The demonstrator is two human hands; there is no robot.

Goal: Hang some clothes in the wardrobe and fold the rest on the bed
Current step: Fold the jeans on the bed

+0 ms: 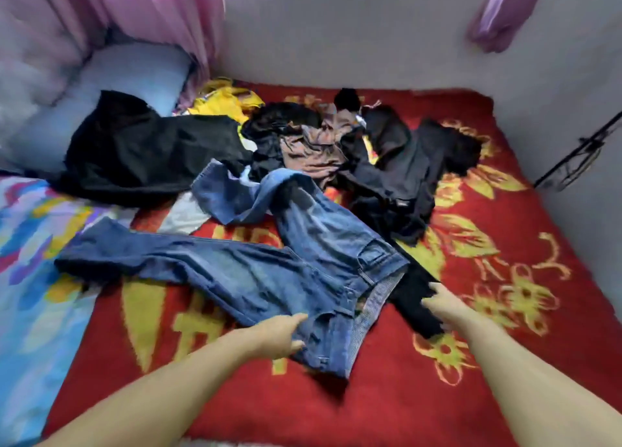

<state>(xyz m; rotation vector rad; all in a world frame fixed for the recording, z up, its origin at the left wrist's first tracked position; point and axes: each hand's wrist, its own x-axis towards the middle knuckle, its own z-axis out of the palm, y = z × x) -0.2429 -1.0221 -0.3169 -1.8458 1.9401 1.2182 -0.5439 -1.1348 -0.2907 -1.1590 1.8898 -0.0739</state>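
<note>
Blue jeans lie spread on the red flowered blanket, legs pointing left and up. My left hand grips the near edge of their waistband. My right hand pinches a black garment that lies just right of the jeans' waist. Behind the jeans sits a heap of clothes: a large black piece, a brown top, dark trousers and a yellow garment.
A pale pillow lies at the back left under pink curtains. A multicoloured sheet covers the left side. Grey walls bound the bed behind and right, where a black stand leans.
</note>
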